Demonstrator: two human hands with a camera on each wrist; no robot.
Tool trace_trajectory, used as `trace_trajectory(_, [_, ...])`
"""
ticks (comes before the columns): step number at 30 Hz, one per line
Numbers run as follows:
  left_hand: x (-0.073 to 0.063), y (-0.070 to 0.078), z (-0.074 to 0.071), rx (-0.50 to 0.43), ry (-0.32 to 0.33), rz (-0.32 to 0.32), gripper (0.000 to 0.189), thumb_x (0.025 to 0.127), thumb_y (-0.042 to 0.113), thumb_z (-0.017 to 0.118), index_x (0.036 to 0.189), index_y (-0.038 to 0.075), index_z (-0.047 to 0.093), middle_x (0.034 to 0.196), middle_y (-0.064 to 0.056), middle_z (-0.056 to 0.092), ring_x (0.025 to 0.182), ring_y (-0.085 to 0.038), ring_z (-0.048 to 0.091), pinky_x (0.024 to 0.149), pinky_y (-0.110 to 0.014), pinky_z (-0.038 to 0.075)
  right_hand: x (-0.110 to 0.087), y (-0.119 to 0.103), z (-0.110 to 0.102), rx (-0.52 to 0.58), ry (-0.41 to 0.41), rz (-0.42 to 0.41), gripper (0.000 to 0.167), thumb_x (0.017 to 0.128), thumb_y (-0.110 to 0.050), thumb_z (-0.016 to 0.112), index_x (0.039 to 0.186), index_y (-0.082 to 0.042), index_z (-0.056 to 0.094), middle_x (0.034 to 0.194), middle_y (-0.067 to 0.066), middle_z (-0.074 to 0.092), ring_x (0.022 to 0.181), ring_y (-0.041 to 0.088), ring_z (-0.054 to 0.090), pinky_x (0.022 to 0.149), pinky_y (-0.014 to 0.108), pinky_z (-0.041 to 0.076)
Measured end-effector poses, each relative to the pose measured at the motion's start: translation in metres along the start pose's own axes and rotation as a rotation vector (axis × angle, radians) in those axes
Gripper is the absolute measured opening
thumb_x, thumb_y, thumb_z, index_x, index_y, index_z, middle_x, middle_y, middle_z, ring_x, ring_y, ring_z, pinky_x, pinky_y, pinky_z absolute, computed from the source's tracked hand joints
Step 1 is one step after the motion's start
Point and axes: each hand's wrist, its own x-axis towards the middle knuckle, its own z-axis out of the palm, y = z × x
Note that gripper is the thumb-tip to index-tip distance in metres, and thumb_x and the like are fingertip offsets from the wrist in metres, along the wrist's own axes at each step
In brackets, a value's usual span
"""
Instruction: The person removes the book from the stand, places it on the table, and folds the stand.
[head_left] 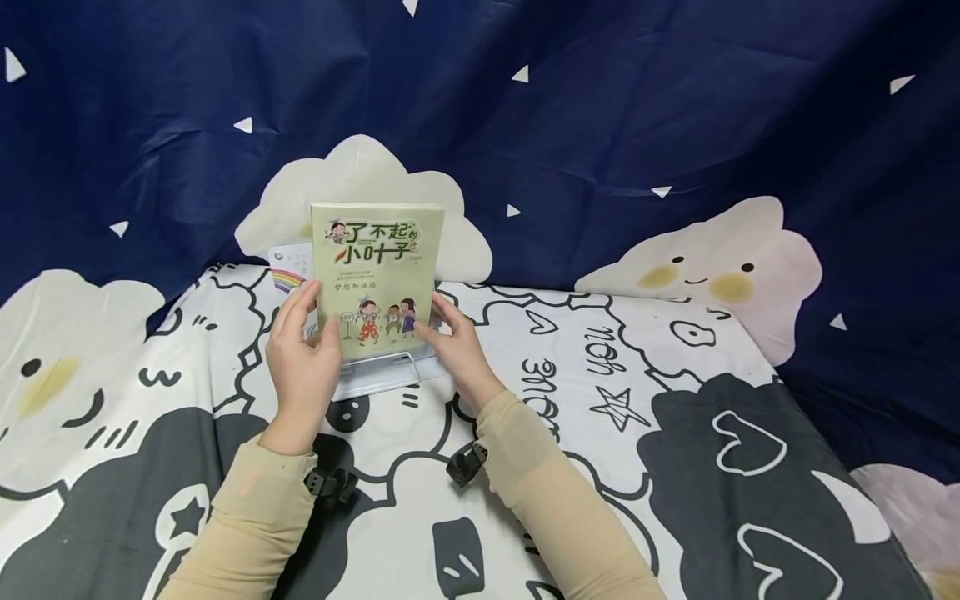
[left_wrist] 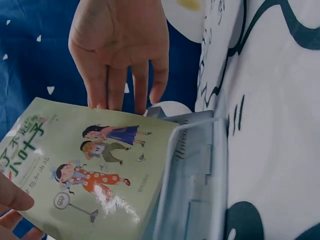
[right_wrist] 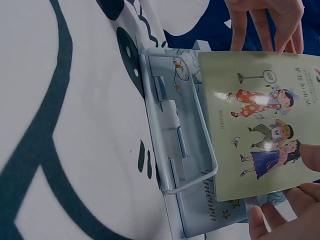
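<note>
A dark blue curtain (head_left: pixel 570 125) with white triangles and pale clouds fills the back of your view; below it spreads a black-and-white patterned cloth (head_left: pixel 390 525); your two beige sleeves (head_left: pixel 566 500) reach in over it from the near edge. Ahead of you, left of the middle of the head view, is the pale green book (head_left: pixel 378 275); its cover faces you, its long axis runs upward with a slight lean, and its title is at the top. Behind and below it is the light-coloured stand (head_left: pixel 375 383); its rainbow-printed back panel (head_left: pixel 288 275) shows past the book's left side. Your left hand (head_left: pixel 303 358) grips the left long edge; your right hand (head_left: pixel 461 346) grips the right one, a little lower; each has its thumb in front and fingers reaching behind, parted only by the book's thickness, so neither hand is nearer. The relation that matters most is at the bottom: the book's short lower edge lies right by the stand's wire lip (right_wrist: pixel 215 164), above the base; you cannot tell here whether the two touch. Smallest are the printed figures (head_left: pixel 367 321), low on the cover between your thumbs.
</note>
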Motion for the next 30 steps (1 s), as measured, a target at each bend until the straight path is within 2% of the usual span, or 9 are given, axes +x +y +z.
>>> trace_trajectory(5, [0.0, 0.008, -0.002, 0.025, 0.014, 0.063, 0.045, 0.09, -0.005, 0.062, 0.133, 0.005, 0.063, 0.142, -0.011, 0.057, 0.128, -0.024, 0.056, 0.085, -0.014, 0.054, 0.0, -0.001, 0.001, 0.137, 0.009, -0.034, 0.06, 0.096, -0.005, 0.061, 0.152, -0.008, 0.039, 0.154, 0.01, 0.044, 0.145, 0.024, 0.038, 0.119, 0.038, 0.033])
trace_trajectory(8, [-0.001, 0.011, -0.003, -0.007, 0.03, 0.094, 0.044, 0.091, -0.006, 0.062, 0.133, 0.006, 0.063, 0.139, -0.01, 0.059, 0.124, -0.024, 0.058, 0.084, -0.007, 0.05, -0.001, -0.003, 0.002, 0.231, 0.018, -0.075, 0.06, 0.097, -0.002, 0.059, 0.152, -0.005, 0.036, 0.156, 0.013, 0.041, 0.144, 0.026, 0.04, 0.117, 0.034, 0.036])
trace_trajectory(10, [-0.001, 0.014, -0.003, -0.038, 0.046, 0.111, 0.045, 0.09, -0.007, 0.062, 0.133, 0.006, 0.063, 0.137, -0.01, 0.06, 0.12, -0.026, 0.06, 0.082, -0.004, 0.049, -0.002, -0.005, 0.002, 0.256, 0.023, -0.114, 0.059, 0.097, -0.002, 0.058, 0.152, -0.003, 0.036, 0.156, 0.014, 0.039, 0.144, 0.027, 0.04, 0.116, 0.034, 0.037])
trace_trajectory(16, [0.001, 0.019, -0.003, -0.119, 0.062, 0.121, 0.044, 0.09, -0.007, 0.063, 0.132, 0.004, 0.062, 0.135, -0.013, 0.059, 0.114, -0.029, 0.062, 0.079, -0.004, 0.049, -0.006, -0.015, -0.001, 0.231, 0.063, -0.174, 0.054, 0.098, -0.003, 0.058, 0.149, -0.002, 0.041, 0.154, 0.015, 0.043, 0.144, 0.027, 0.04, 0.115, 0.036, 0.039])
trace_trajectory(19, [0.001, 0.021, -0.005, -0.141, 0.037, 0.118, 0.042, 0.091, -0.006, 0.063, 0.132, 0.005, 0.063, 0.136, -0.011, 0.059, 0.115, -0.016, 0.061, 0.08, -0.004, 0.049, -0.007, -0.018, -0.002, 0.219, 0.092, -0.172, 0.053, 0.098, -0.005, 0.059, 0.148, -0.004, 0.044, 0.151, 0.014, 0.047, 0.141, 0.027, 0.044, 0.114, 0.037, 0.04])
trace_trajectory(22, [0.001, 0.022, -0.007, -0.163, 0.01, 0.103, 0.044, 0.092, -0.006, 0.063, 0.133, 0.008, 0.062, 0.138, -0.01, 0.058, 0.119, -0.013, 0.059, 0.082, -0.006, 0.05, -0.009, -0.019, -0.004, 0.226, 0.112, -0.173, 0.051, 0.097, -0.006, 0.06, 0.146, -0.005, 0.047, 0.147, 0.015, 0.052, 0.137, 0.027, 0.049, 0.114, 0.038, 0.041])
trace_trajectory(27, [0.001, 0.022, -0.006, -0.19, -0.02, 0.078, 0.048, 0.091, -0.007, 0.064, 0.135, 0.011, 0.06, 0.14, -0.008, 0.059, 0.124, -0.021, 0.059, 0.088, -0.012, 0.051, -0.012, -0.023, -0.007, 0.232, 0.136, -0.202, 0.047, 0.097, -0.006, 0.061, 0.143, -0.005, 0.052, 0.142, 0.017, 0.056, 0.131, 0.028, 0.055, 0.112, 0.037, 0.043])
trace_trajectory(30, [0.001, 0.022, -0.006, -0.193, -0.013, 0.085, 0.048, 0.09, -0.006, 0.066, 0.134, 0.011, 0.061, 0.135, -0.008, 0.063, 0.117, -0.011, 0.063, 0.086, -0.012, 0.052, -0.013, -0.027, -0.009, 0.233, 0.166, -0.221, 0.045, 0.096, -0.003, 0.061, 0.141, -0.001, 0.053, 0.139, 0.02, 0.057, 0.128, 0.029, 0.058, 0.11, 0.036, 0.046])
